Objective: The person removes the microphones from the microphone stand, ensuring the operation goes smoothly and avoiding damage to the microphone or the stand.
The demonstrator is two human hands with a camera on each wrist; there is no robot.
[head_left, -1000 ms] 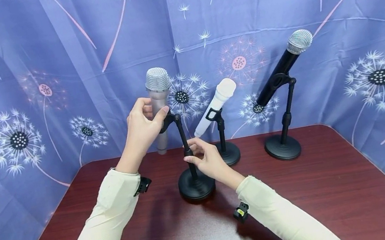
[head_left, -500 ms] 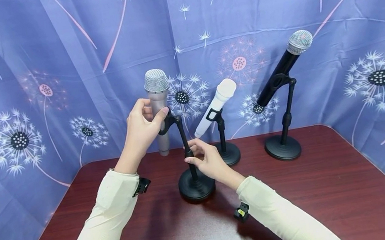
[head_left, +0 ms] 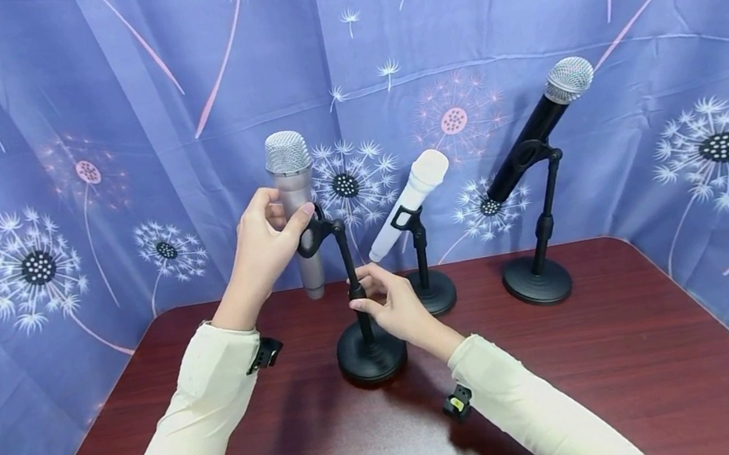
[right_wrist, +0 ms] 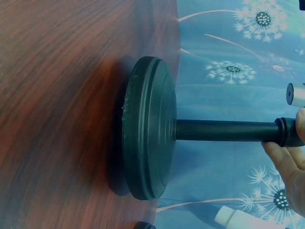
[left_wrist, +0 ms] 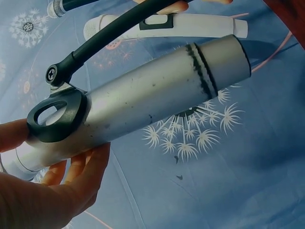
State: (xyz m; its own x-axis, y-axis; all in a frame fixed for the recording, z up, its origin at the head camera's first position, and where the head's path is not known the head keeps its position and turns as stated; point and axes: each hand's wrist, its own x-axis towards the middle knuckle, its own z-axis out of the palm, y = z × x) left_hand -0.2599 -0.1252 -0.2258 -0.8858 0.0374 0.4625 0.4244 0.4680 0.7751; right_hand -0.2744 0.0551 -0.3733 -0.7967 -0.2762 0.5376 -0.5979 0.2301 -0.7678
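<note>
A silver microphone (head_left: pixel 293 185) with a mesh head sits in the black clip (left_wrist: pixel 72 117) of the nearest desk stand, head up and almost vertical in the head view. My left hand (head_left: pixel 260 237) grips its upper body, thumb at the clip and fingers curled round the far side. My right hand (head_left: pixel 397 307) pinches the collar of the stand's post between thumb and fingers. Under it, the round black base (right_wrist: pixel 151 129) stands flat on the table. In the left wrist view, the microphone's lower end points freely away from the hand.
Behind to the right, a white microphone (head_left: pixel 411 196) leans in a second stand. Further right, a black microphone (head_left: pixel 528 142) with a silver head leans in a third stand (head_left: pixel 536 280). A blue dandelion-print curtain (head_left: pixel 167 68) borders the back of the reddish-brown table (head_left: pixel 631 376).
The silver microphone's head has swung slightly left and its lower end slightly right and down. My left hand has shifted a little left with it; my right hand has stayed on the post.
</note>
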